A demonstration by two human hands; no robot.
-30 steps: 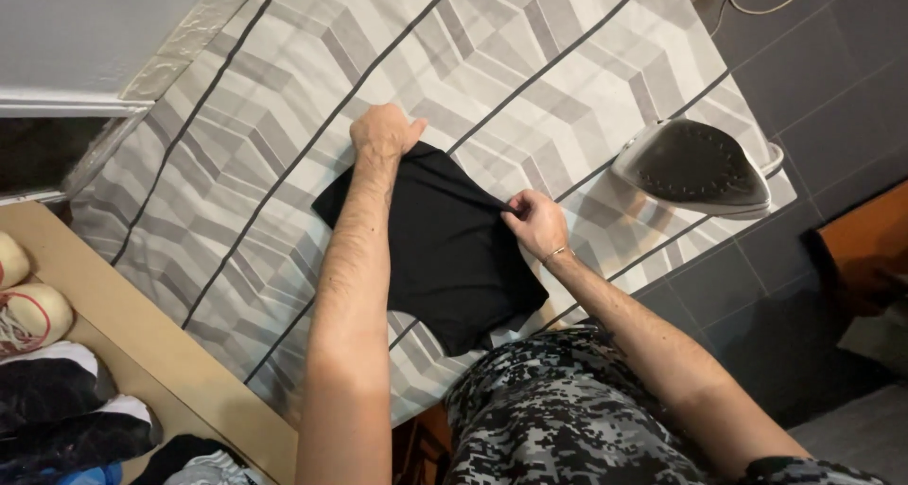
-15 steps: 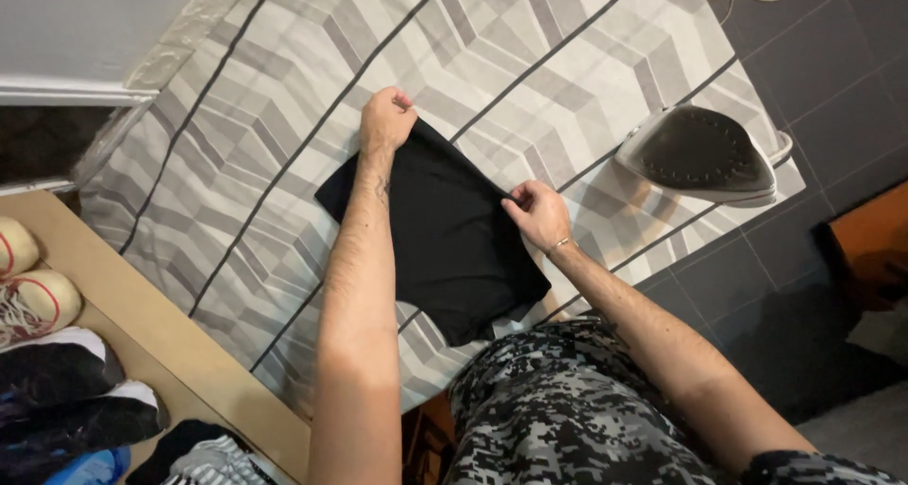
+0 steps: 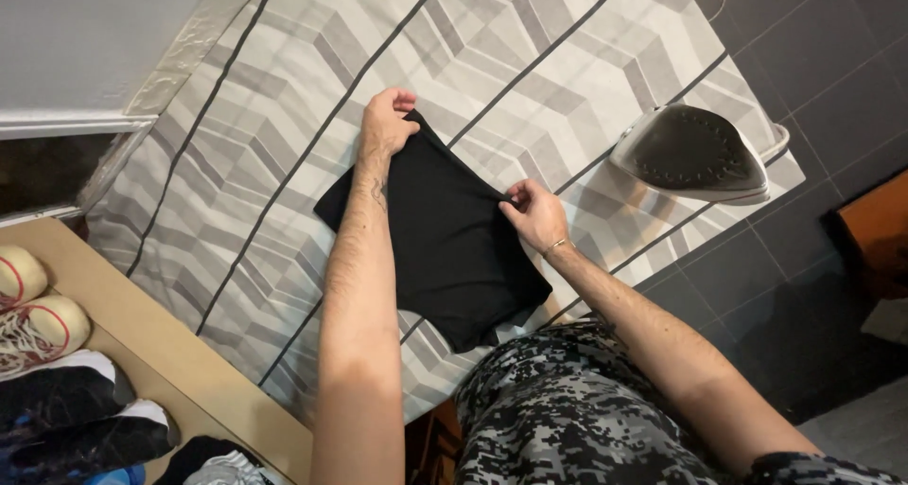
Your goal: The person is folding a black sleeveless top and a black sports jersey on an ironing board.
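grey patterned board [image 3: 284, 144] with a black cloth [image 3: 445, 239] and an iron [image 3: 695, 154].
left hand [image 3: 386, 123] pinches the cloth's far corner, right hand [image 3: 536, 215] pinches its side edge; shelf [image 3: 142, 343] shoes [image 3: 38, 324] cut off.

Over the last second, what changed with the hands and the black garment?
The left hand went from pressing flat on the far corner of the folded black garment to curling its fingers around that edge and lifting it slightly. The right hand kept its pinch on the right edge. The iron stayed upright on the patterned ironing board.
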